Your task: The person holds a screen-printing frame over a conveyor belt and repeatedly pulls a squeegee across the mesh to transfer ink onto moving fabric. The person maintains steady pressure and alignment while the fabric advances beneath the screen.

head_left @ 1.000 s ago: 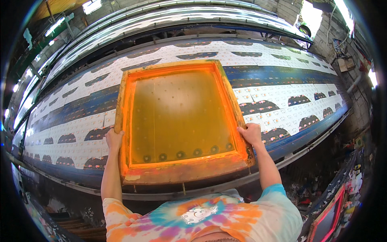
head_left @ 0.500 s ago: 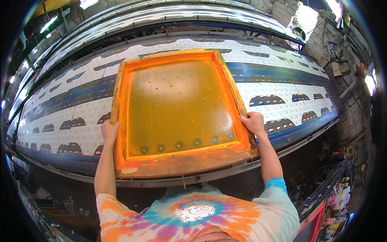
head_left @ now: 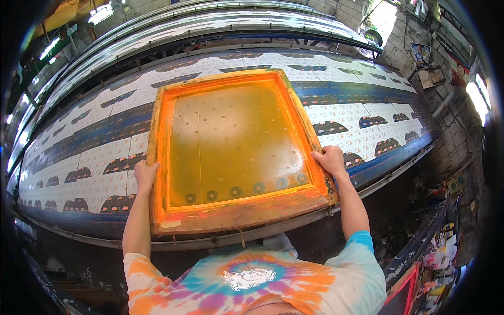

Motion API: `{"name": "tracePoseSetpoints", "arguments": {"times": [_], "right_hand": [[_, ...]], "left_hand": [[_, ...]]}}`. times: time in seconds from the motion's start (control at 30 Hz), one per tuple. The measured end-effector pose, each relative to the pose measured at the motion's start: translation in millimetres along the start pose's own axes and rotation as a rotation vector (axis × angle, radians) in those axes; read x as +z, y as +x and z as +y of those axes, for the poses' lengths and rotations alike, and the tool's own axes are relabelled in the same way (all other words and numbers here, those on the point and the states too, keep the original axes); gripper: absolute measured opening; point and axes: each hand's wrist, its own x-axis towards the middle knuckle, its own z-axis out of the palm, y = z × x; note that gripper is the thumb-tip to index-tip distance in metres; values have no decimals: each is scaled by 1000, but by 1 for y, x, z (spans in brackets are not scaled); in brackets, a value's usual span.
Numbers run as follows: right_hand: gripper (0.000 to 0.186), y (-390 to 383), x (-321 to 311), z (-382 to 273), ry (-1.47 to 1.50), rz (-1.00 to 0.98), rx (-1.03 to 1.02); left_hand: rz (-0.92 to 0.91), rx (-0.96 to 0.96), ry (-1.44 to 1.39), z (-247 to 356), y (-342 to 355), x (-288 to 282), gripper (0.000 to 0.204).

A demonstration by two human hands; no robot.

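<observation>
A large wooden screen-printing frame (head_left: pixel 247 212) with an orange-stained inner border is in front of me over the long table. Its yellow-green mesh (head_left: pixel 236 142) has small dots across it and a row of dark round marks near the close edge. My left hand (head_left: pixel 145 174) is closed around the left rail, and my right hand (head_left: pixel 329 160) grips the right rail. Printed white sheets (head_left: pixel 47 181) with black curved shapes and small orange motifs lie to both sides and beyond the frame. Whether the frame touches them cannot be told.
The table's near metal rail (head_left: pixel 205 243) runs below the frame, with small pegs along it. Further long tables (head_left: pixel 210 23) with sheets stand behind. A block wall (head_left: pixel 457 121) is on the right. Bottles and containers (head_left: pixel 441 257) crowd a surface at the lower right.
Both hands still grip the frame. Frame and body have shifted right along the table, so the printed sheets now sit further left in view.
</observation>
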Motion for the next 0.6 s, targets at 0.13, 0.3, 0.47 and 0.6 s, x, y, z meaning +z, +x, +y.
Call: {"name": "tracePoseSetpoints", "arguments": {"times": [0.13, 0.3, 0.47, 0.6], "right_hand": [[55, 35, -11, 77, 22, 26, -20], [55, 66, -6, 185, -14, -52, 51], [51, 73, 0, 274, 23, -86, 53], [47, 67, 0, 308, 102, -129, 81]], "left_hand": [[-19, -18, -43, 81, -15, 39, 43], [17, -80, -97, 158, -63, 117, 37], [42, -104, -156, 212, -113, 166, 30], [54, -104, -123, 236, -129, 177, 30]]}}
